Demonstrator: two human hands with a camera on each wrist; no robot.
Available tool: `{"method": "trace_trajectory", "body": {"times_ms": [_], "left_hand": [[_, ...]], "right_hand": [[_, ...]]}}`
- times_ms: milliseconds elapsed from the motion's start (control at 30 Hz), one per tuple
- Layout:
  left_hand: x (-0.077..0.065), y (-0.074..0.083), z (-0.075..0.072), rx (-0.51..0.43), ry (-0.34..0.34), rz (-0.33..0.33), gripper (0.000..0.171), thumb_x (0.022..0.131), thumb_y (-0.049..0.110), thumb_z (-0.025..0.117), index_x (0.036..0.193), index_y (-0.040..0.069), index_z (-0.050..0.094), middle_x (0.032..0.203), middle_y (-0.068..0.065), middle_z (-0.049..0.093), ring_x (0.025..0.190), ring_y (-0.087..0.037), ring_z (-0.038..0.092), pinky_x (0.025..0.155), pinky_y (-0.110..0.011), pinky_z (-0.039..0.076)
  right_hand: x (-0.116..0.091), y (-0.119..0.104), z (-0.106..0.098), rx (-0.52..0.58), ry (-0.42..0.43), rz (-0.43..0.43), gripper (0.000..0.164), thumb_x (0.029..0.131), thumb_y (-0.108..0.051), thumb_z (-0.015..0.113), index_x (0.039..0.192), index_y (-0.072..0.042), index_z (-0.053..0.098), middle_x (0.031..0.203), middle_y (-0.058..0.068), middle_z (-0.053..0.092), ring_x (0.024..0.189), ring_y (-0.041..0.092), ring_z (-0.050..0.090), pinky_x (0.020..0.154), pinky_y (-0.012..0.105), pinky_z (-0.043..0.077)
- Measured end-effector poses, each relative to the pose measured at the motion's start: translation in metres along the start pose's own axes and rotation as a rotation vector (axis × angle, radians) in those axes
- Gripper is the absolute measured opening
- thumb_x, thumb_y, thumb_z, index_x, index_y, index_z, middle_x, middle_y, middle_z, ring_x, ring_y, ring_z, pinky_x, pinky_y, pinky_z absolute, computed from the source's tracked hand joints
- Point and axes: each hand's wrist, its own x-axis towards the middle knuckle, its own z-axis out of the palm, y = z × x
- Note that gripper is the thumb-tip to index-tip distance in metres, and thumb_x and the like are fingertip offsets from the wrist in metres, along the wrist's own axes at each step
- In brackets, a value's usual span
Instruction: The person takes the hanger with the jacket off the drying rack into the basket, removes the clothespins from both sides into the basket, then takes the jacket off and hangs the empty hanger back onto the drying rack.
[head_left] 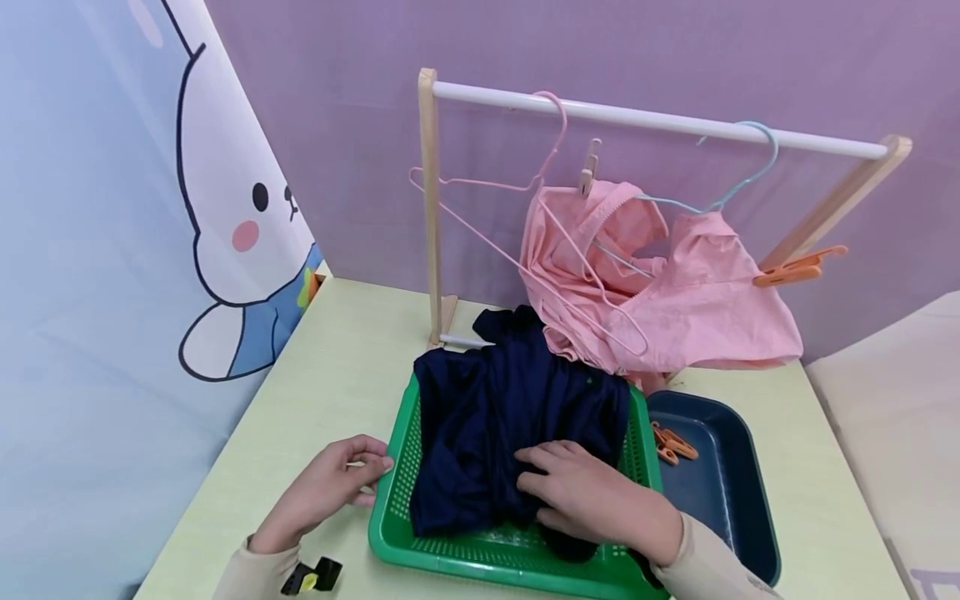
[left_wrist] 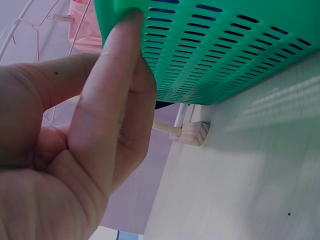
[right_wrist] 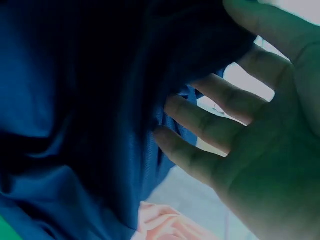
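A navy garment (head_left: 517, 417), smooth and creased, lies over the green basket (head_left: 465, 571) and covers most of its inside. My left hand (head_left: 333, 483) holds the basket's left rim, its fingers bent; in the left wrist view a fingertip (left_wrist: 131, 20) presses the rim from outside. My right hand (head_left: 585, 496) rests on the front of the navy garment. In the right wrist view its fingers (right_wrist: 200, 122) are spread and fairly straight, tips against the navy cloth (right_wrist: 115, 150). The garment's exact kind cannot be made out.
Behind the basket stands a rack with a white rail (head_left: 645, 118). A pink garment (head_left: 585, 283) hangs there on a blue hanger (head_left: 750, 179), with clothespins (head_left: 798, 268) on it, beside a pink hanger (head_left: 480, 225). At right, a dark tray (head_left: 712, 467) holds orange clothespins (head_left: 675, 443).
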Motion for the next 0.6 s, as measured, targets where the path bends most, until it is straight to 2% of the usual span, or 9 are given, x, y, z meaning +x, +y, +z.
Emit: {"method": "trace_trajectory", "body": {"times_ms": [100,167,233,300,433,500,600], "left_hand": [[0.000,0.000,-0.001,-0.003,-0.004,-0.002,0.039,0.100,0.021,0.064,0.120,-0.011,0.054,0.099,-0.015,0.063,0.083,-0.029,0.069,0.071,-0.040,0.060],[0.001,0.000,-0.001,-0.004,-0.008,-0.002,0.039,0.100,0.021,0.064,0.120,-0.011,0.054,0.098,-0.015,0.064,0.082,-0.030,0.070,0.071,-0.040,0.060],[0.001,0.000,-0.002,-0.006,-0.009,-0.004,0.039,0.100,0.021,0.064,0.121,-0.011,0.054,0.097,-0.015,0.064,0.082,-0.030,0.070,0.071,-0.040,0.060],[0.001,0.000,-0.002,-0.008,-0.010,-0.007,0.040,0.100,0.022,0.064,0.121,-0.011,0.054,0.096,-0.015,0.064,0.082,-0.030,0.070,0.071,-0.040,0.060],[0.002,-0.001,-0.002,-0.014,-0.010,-0.017,0.042,0.100,0.023,0.064,0.122,-0.011,0.053,0.096,-0.015,0.064,0.082,-0.030,0.070,0.071,-0.040,0.060],[0.002,-0.002,-0.002,-0.014,-0.010,-0.019,0.042,0.100,0.023,0.064,0.122,-0.011,0.054,0.097,-0.014,0.065,0.082,-0.030,0.070,0.072,-0.040,0.060],[0.002,-0.002,-0.002,-0.013,-0.011,-0.015,0.041,0.100,0.023,0.064,0.122,-0.011,0.054,0.097,-0.014,0.064,0.082,-0.030,0.070,0.071,-0.040,0.060]], "right_hand": [[0.003,0.003,0.002,0.023,-0.109,0.040,0.029,0.093,-0.027,0.073,0.120,-0.020,0.066,0.139,0.007,0.054,0.125,0.025,0.052,0.101,0.045,0.046],[0.003,0.005,0.002,0.040,-0.125,0.055,0.029,0.094,-0.028,0.072,0.121,-0.020,0.066,0.140,0.007,0.054,0.126,0.025,0.052,0.102,0.045,0.045],[0.002,0.007,-0.001,0.060,-0.102,0.050,0.029,0.094,-0.028,0.073,0.121,-0.020,0.066,0.139,0.006,0.054,0.126,0.025,0.052,0.102,0.045,0.045],[-0.001,0.010,-0.005,0.078,-0.049,0.034,0.029,0.093,-0.028,0.073,0.120,-0.019,0.067,0.137,0.006,0.056,0.124,0.025,0.053,0.101,0.046,0.045],[-0.008,0.022,-0.017,0.058,0.136,0.046,0.030,0.090,-0.025,0.078,0.116,-0.015,0.070,0.129,0.009,0.061,0.117,0.027,0.058,0.094,0.048,0.050],[-0.012,0.034,-0.021,-0.011,0.253,0.089,0.031,0.086,-0.020,0.081,0.114,-0.011,0.071,0.123,0.011,0.063,0.111,0.029,0.061,0.090,0.050,0.051],[-0.019,0.053,-0.023,-0.161,0.385,0.217,0.034,0.081,-0.014,0.083,0.112,-0.005,0.071,0.113,0.015,0.065,0.102,0.035,0.062,0.085,0.052,0.052]]}}
